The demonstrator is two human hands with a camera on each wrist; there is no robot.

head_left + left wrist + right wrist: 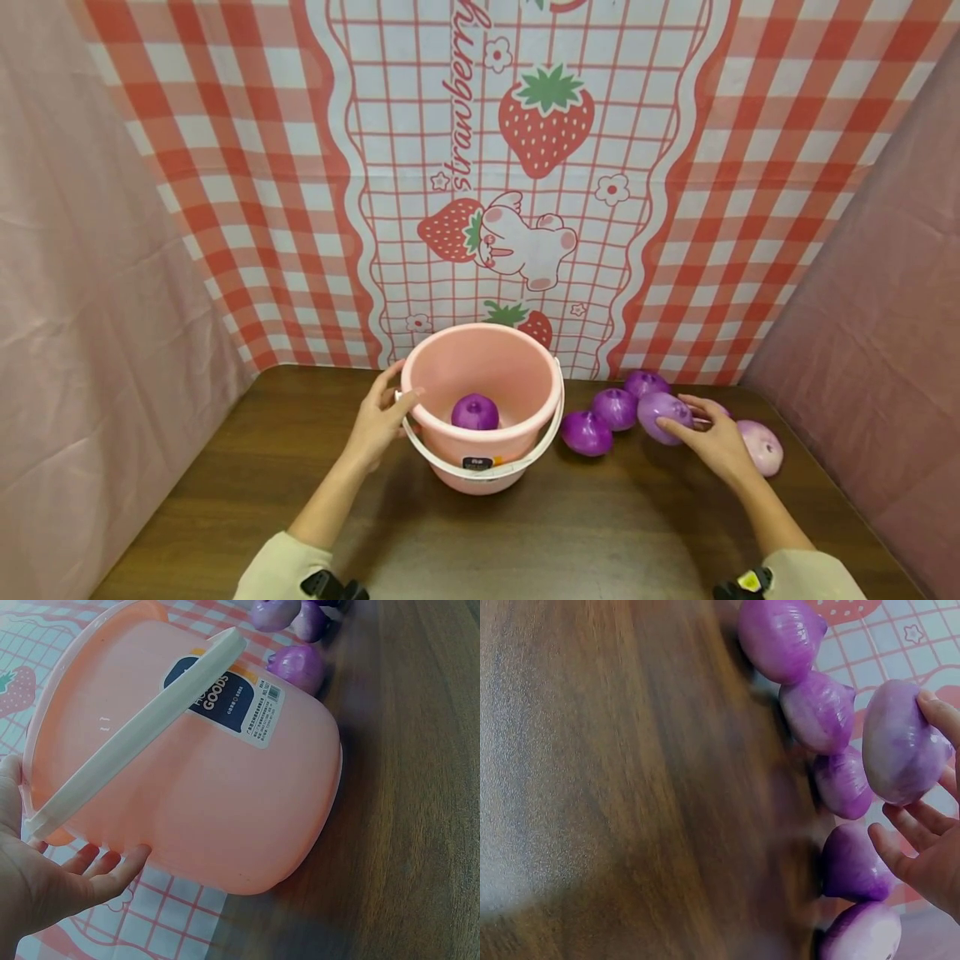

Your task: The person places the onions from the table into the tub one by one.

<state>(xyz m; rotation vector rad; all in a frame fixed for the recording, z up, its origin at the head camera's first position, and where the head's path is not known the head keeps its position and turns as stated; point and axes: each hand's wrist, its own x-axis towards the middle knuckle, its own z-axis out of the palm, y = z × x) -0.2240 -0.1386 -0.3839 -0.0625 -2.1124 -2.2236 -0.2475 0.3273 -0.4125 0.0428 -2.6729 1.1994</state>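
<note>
- A large red-and-white checked cloth (pixel 517 187), printed with strawberries, is hung behind the bucket.
- Plain pink fabric drapes are hung at the far left (pixel 97 292) and far right (pixel 877 292) of the bucket.
- A brown wood-grain table (pixel 495 550) is spread beneath the bucket.
- The round, pale pink plastic bucket (pixel 480 358) is stood upright on the table; its curved white handle (pixel 135 742) is lowered toward the person, and a navy-and-white printed label (pixel 232 709) is stuck on the near wall.
- The left hand (pixel 375 425) is placed at the left side of the bucket; its rim is loosely gripped, the fingers being partly curved and spread along the outer wall.
- The right hand (pixel 716 437) is held well to the right of the bucket, half closed, and a glossy, rounded light-purple onion (pixel 904 742) is pinched between thumb and fingers, raised off the table.
- One deep-purple round onion (pixel 475 412) is contained inside the bucket.
- Three glossy purple onions (pixel 615 408) are lined up just right of the bucket, slanting away behind it.
- Farther right of the bucket, a dark purple onion (pixel 855 862), partly hidden by the right hand in the head view, and a pale pinkish-white onion (pixel 761 447) are set side by side.
</note>
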